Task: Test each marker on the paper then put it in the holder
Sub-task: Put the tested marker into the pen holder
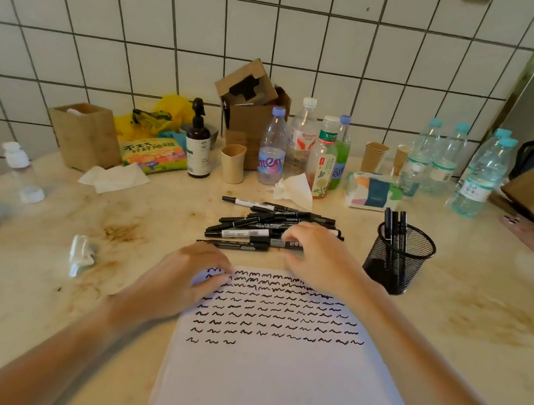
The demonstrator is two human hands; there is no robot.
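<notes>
- surface (447,333): carries all of it.
- paper (265,392): pinned at top-left corner by left hand (191,281), fingers flat; keep pressing.
- holder (399,257): right of pile, near paper.
- markers (254,231): piled above paper.
- right hand (313,254): fingers loosely spread on pile, gripping nothing; single out one marker.

Your bare left hand (193,278) lay palm down, fingers relaxed and lightly curled. Your bare right hand (314,256) reached forward, fingers bent downward, both forearms extended.
</notes>
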